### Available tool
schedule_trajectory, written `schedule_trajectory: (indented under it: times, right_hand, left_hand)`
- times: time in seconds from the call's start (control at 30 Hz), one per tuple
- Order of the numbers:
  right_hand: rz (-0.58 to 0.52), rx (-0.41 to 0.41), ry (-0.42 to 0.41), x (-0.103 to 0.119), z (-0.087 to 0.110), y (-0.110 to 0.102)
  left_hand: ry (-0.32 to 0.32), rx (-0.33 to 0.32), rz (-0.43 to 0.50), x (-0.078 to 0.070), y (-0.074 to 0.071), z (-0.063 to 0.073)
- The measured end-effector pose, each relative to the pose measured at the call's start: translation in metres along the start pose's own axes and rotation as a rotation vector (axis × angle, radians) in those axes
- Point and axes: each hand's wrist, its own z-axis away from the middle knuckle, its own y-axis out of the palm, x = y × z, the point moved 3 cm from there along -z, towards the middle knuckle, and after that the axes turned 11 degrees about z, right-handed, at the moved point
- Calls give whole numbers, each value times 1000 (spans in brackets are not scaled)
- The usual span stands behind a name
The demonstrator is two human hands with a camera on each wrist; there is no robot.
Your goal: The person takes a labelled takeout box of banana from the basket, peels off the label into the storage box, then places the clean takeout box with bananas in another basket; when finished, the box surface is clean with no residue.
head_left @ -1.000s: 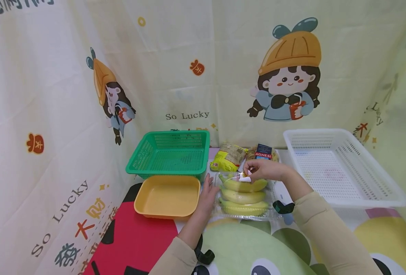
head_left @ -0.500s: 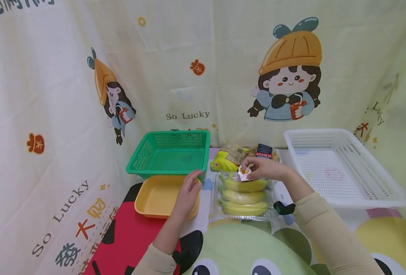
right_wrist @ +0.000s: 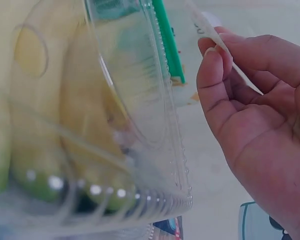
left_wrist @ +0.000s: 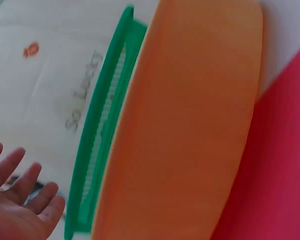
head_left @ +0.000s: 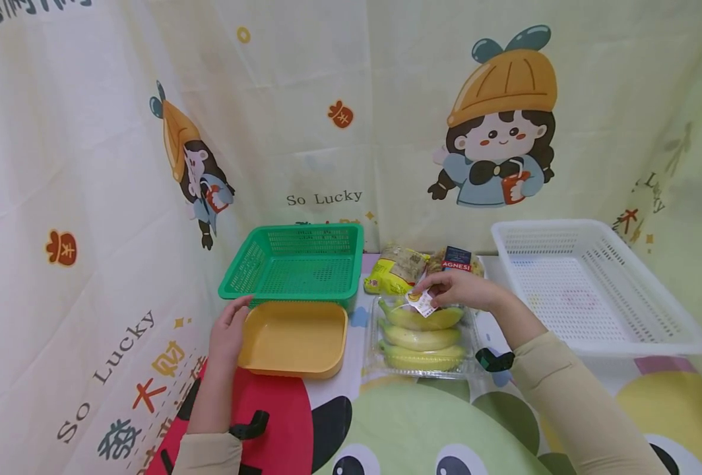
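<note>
My right hand [head_left: 462, 291] pinches a small white printed label [head_left: 420, 304] between thumb and fingers. It holds the label above the far edge of a clear plastic box [head_left: 371, 361]. Several yellow bananas [head_left: 423, 339] lie side by side inside that lidded box. In the right wrist view, the label [right_wrist: 242, 75] appears nearly edge-on, apart from the box. My left hand [head_left: 226, 338] is at the left side of a yellow-orange bin [head_left: 294, 340]. Its fingers [left_wrist: 32, 185] are spread and loosely bent, holding nothing; whether it touches the bin is unclear.
Behind the bin stands a green perforated basket [head_left: 303, 270]. A yellow bag [head_left: 397, 270] and a pasta pack marked AGNESI [head_left: 456, 258] lie beyond the bananas. A white perforated basket [head_left: 571, 290] occupies the right side. Patterned fabric [head_left: 303, 152] hangs at the back and sides.
My left hand has left the banana box's side and moved left across the yellow-orange bin to its far side. The right hand stays above the box; the label has turned, showing its printed face.
</note>
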Motion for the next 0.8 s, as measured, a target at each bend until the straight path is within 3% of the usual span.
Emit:
schedule_trajectory:
  times: [0.13,0.2,0.3,0.4,0.5,0.8]
  right_hand:
    - [16,-14,11,0,1,0]
    - [19,-23,13,0,1,-1]
    - [24,-37,3,1,2,-2]
    - [32,-52,-8,3,2,-4]
    - [23,-59,-20,5,3,-5]
    - [-40,-50,4,6,3,-6]
  left_hand:
    - [-22,-30,-101,17,-21,-11]
    - [-55,16,-139,26,-26,-16]
    - [-104,144,-134,38,-26,-21]
    - [-165,242,-44,48,-23,-25]
    - [-218,276,70,58,-21,-26]
    - [-283,197,328,72,-11,-24]
